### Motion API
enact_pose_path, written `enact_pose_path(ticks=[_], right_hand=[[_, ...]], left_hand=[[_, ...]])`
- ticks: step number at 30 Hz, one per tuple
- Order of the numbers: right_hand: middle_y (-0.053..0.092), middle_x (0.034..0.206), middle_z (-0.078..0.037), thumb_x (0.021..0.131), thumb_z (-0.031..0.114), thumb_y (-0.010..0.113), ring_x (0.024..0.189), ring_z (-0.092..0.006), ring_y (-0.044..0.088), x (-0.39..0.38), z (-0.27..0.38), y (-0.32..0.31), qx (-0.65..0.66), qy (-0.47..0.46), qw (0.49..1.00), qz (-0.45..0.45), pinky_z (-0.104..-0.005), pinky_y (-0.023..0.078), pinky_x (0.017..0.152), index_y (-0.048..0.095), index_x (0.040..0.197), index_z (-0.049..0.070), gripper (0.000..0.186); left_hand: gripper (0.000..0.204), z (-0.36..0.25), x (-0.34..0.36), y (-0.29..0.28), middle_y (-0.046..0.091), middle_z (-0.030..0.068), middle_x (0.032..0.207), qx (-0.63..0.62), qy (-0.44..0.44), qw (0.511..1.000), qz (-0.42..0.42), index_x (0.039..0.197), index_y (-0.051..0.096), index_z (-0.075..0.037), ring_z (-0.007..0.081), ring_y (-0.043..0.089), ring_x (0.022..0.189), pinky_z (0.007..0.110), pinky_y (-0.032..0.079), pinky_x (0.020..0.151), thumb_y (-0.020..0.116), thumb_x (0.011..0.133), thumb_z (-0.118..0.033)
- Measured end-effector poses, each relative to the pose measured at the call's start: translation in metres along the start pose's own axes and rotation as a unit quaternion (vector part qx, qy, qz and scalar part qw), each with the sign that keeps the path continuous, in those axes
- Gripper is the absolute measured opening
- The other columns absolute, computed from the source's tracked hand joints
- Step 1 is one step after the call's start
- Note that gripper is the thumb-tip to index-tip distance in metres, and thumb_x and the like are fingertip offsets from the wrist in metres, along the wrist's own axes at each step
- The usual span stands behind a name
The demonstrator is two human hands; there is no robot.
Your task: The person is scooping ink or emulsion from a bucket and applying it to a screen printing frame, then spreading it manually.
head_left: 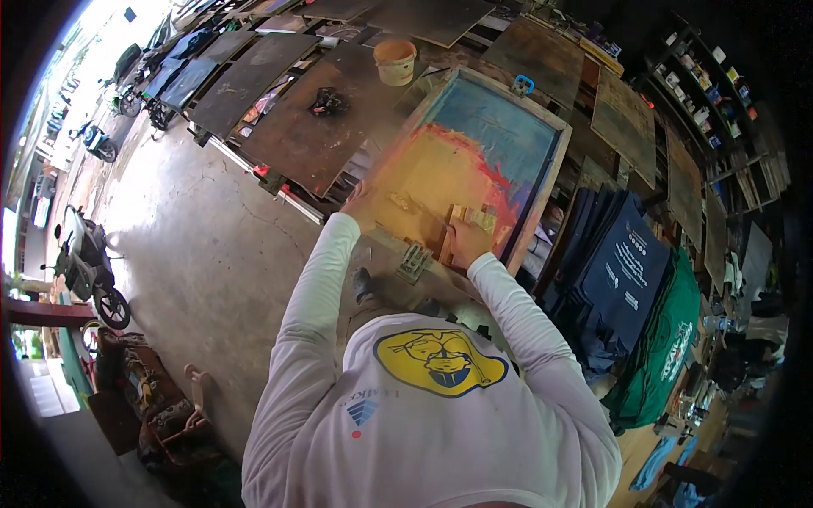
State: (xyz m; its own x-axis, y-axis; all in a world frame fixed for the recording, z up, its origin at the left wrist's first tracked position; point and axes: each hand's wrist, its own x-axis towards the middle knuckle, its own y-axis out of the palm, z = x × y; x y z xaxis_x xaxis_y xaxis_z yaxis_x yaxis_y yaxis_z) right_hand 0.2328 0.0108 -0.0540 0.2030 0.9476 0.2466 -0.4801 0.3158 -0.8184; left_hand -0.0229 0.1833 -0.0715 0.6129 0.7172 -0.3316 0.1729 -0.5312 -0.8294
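Note:
A screen-printing frame (555,161) with a wooden rim lies in front of me, its mesh stained yellow, red and blue. My right hand (468,244) is closed around a wooden squeegee (447,244) near the frame's near edge, on the yellow part of the mesh. Wet-looking yellow ink (405,203) lies just left of the squeegee. My left hand (356,206) is closed at the frame's near left edge, its fingertips partly hidden. A metal hinge clamp (413,262) sits at the near edge between my hands.
Dark boards (296,127) on a long rack stretch away left and right. A whitish bucket (395,63) stands beyond the frame; a black crumpled thing (327,102) lies left of it. Navy printed bags (614,267) and green cloth (665,347) hang at right. A motorcycle (89,262) stands at left.

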Motion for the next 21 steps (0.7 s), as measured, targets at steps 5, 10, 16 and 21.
enact_pose_path(ticks=[5,10,16,21], right_hand=[[0.065,0.08,-0.018,0.094,0.025,0.056,0.075,-0.0392,0.063,0.001,0.005,0.003,-0.047,0.022,0.998,0.022,-0.0498,0.05,0.069,0.063,0.09,0.006,0.02],[0.066,0.085,-0.018,0.093,0.028,0.058,0.075,-0.0388,0.064,-0.008,0.012,0.005,-0.089,0.028,0.995,0.025,-0.05,0.05,0.068,0.065,0.09,0.008,0.021],[0.067,0.094,-0.019,0.092,0.027,0.059,0.075,-0.0377,0.066,-0.021,0.022,0.01,-0.08,0.014,0.996,-0.031,-0.0494,0.05,0.068,0.066,0.09,0.011,0.018],[0.065,0.083,-0.019,0.093,0.023,0.06,0.08,-0.0386,0.064,-0.021,0.045,0.01,-0.079,0.047,0.994,-0.052,-0.0484,0.05,0.07,0.066,0.096,0.006,0.018]], left_hand=[[0.087,0.003,-0.001,0.001,0.006,0.0338,0.158,0.006,0.007,1.0,-0.017,0.149,0.03,-0.007,0.0443,0.005,0.149,0.054,0.019,0.119,0.073,0.074,-0.016],[0.087,-0.001,-0.009,-0.007,0.006,0.0355,0.157,0.027,0.036,0.999,-0.005,0.149,0.031,-0.007,0.0479,0.007,0.148,0.052,0.019,0.118,0.074,0.075,-0.023],[0.084,-0.006,-0.02,-0.019,0.005,0.0397,0.155,0.05,0.069,0.996,0.005,0.15,0.032,-0.011,0.0529,0.01,0.145,0.052,0.023,0.117,0.073,0.077,-0.024],[0.089,0.0,-0.012,-0.019,0.008,0.0365,0.156,0.084,0.081,0.993,0.017,0.149,0.032,-0.013,0.0512,0.011,0.146,0.053,0.019,0.119,0.075,0.078,-0.045]])
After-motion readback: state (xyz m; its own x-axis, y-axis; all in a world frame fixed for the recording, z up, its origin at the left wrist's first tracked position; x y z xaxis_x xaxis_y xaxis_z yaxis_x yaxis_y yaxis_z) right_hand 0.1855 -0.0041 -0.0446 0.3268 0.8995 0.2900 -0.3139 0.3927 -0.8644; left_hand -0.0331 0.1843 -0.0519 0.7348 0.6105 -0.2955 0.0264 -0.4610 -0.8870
